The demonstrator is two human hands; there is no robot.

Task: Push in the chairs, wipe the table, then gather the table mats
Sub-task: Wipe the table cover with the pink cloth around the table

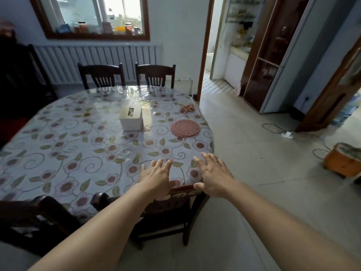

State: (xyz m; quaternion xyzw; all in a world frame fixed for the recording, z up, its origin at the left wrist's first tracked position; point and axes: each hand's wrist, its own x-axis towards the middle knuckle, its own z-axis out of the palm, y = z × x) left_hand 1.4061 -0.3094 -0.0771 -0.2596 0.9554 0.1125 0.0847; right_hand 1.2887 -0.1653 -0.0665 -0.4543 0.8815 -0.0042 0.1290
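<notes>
A round table (58, 153) with a flowered cloth under clear plastic fills the middle. A dark wooden chair (172, 208) stands at its near edge, its top rail just under my hands. My left hand (156, 177) and my right hand (213, 173) are both stretched out over the rail and table edge, fingers spread, holding nothing. A round pink table mat (185, 128) lies at the table's right side, and a smaller crumpled pink piece (187, 108) lies beyond it. Another dark chair (37, 216) is at the near left, and two chairs (101, 75) (155, 74) stand at the far side.
A white tissue box (131, 118) sits near the table's middle. Right of the table is tiled floor with a power strip and cable (287, 134) and a low orange stool (343, 159). A doorway (220, 55) opens behind, and a radiator (97, 61) lines the back wall.
</notes>
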